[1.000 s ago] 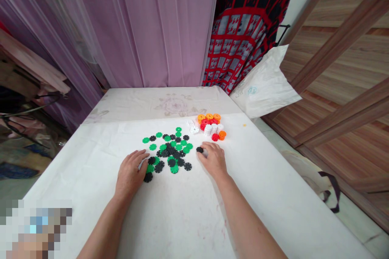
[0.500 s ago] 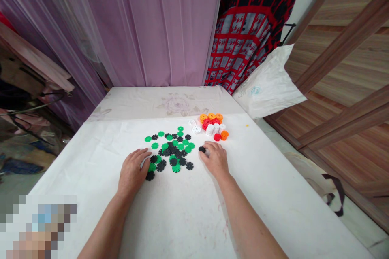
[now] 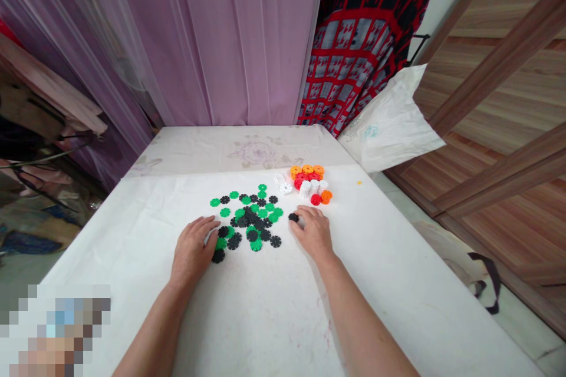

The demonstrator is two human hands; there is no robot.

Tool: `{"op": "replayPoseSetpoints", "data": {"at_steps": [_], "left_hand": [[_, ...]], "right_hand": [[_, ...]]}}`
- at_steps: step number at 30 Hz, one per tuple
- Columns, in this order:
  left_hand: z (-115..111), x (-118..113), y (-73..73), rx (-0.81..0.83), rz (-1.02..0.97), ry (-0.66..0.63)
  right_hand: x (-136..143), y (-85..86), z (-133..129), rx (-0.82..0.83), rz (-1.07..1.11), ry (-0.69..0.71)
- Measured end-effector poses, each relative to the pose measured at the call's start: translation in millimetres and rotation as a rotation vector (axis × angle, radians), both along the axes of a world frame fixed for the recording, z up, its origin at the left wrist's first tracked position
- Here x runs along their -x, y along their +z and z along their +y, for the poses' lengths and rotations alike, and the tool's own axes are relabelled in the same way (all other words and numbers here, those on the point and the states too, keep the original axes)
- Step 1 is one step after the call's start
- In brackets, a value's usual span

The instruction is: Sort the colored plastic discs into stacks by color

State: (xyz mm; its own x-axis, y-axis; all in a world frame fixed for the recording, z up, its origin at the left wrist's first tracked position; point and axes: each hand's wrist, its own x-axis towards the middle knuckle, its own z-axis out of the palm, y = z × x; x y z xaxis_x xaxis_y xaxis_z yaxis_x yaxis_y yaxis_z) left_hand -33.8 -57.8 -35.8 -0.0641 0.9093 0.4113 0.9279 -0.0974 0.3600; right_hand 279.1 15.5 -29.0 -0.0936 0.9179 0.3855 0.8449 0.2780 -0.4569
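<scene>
A loose heap of green and black toothed plastic discs (image 3: 250, 219) lies in the middle of the white table (image 3: 274, 306). My left hand (image 3: 193, 249) rests flat on the cloth at the heap's left edge, fingers touching a green disc and a black one. My right hand (image 3: 313, 231) sits to the right of the heap, fingers closed around a small stack of black discs (image 3: 293, 217). Behind it stand short stacks of orange, red and white discs (image 3: 308, 182).
A purple curtain (image 3: 221, 35) hangs behind the table. A red and black patterned cloth (image 3: 358, 41) and a white bag (image 3: 389, 123) are at the back right. Wooden panelling fills the right side. Clutter lies on the floor at left.
Both hands have stayed in place. The view has shifted slightly up and to the left since a second ago.
</scene>
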Motion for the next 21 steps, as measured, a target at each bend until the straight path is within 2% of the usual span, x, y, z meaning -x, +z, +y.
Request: {"op": "replayPoseSetpoints", "data": {"at_steps": [13, 21], "left_hand": [[-0.4, -2.3, 3.3, -0.005, -0.007, 0.002], [0.0, -3.0, 3.0, 0.008, -0.019, 0.005]], "right_hand": [[-0.1, -1.0, -0.1, -0.017, 0.002, 0.009], [22.8, 0.2, -3.5, -0.094, -0.046, 0.046]]}}
